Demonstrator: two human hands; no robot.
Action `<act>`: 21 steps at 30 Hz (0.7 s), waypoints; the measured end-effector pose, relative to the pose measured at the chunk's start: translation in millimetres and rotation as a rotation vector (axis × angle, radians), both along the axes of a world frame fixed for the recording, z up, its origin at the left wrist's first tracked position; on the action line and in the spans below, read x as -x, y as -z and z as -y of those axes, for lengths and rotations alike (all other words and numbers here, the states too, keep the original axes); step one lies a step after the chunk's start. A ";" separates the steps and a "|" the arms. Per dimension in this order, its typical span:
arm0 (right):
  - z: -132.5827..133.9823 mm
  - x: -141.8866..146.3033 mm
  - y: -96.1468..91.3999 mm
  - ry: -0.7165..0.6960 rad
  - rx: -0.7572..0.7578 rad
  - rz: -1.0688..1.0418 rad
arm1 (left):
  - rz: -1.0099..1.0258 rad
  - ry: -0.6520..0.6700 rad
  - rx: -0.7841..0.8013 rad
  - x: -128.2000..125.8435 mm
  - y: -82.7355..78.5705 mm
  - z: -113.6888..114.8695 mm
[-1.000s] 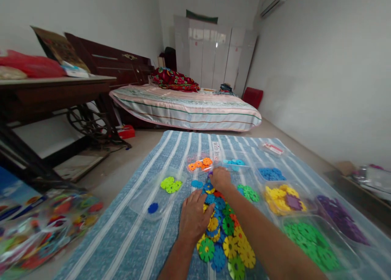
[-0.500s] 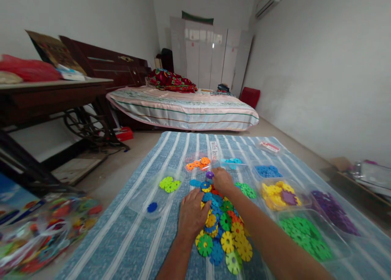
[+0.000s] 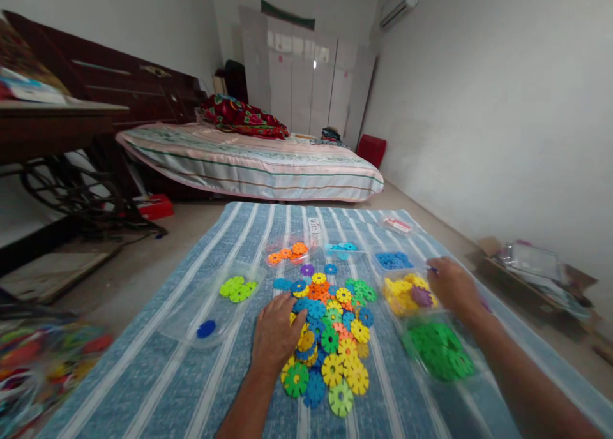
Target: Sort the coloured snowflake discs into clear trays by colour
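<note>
My left hand [image 3: 275,330] rests with its fingers spread against the left edge of a heap of notched plastic discs [image 3: 329,339] in yellow, green, blue and orange. To the right, my right hand [image 3: 453,286] is closed and raised over the containers. A purple edge of a disc [image 3: 433,270] shows at its fingertips; most of it is hidden. Below and left of that hand is a tub of yellow discs [image 3: 400,292], with one purple disc [image 3: 422,297] on top. A tub of green discs [image 3: 438,349] stands nearer me. My right forearm mostly covers the purple discs' tub.
Clear tubs hold blue discs [image 3: 393,261], light-blue discs [image 3: 343,250], orange discs [image 3: 288,253] and lime discs [image 3: 238,289]. A striped cloth [image 3: 191,362] covers the table. A bag of colourful pieces [image 3: 52,362] lies left; a cardboard box [image 3: 531,279] is right; a bed [image 3: 258,164] stands beyond.
My right hand has moved from the far end of the heap rightward to above the tubs. My left hand stays beside the heap. The view has turned slightly right.
</note>
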State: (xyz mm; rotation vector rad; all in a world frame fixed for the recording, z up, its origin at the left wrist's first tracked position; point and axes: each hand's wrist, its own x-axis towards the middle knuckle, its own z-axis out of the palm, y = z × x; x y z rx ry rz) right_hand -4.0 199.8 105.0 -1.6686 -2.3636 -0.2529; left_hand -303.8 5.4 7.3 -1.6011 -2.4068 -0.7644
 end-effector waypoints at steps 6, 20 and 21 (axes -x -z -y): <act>0.3 -69.1 -5.5 0.243 0.125 0.154 | -0.017 0.016 0.005 1.2 1.9 -2.2; -3.0 11.8 20.1 0.012 0.310 0.243 | -0.020 -0.001 0.031 2.8 1.0 -3.3; -5.1 15.2 24.1 0.025 0.326 0.244 | -0.020 0.002 0.033 3.1 1.3 -3.2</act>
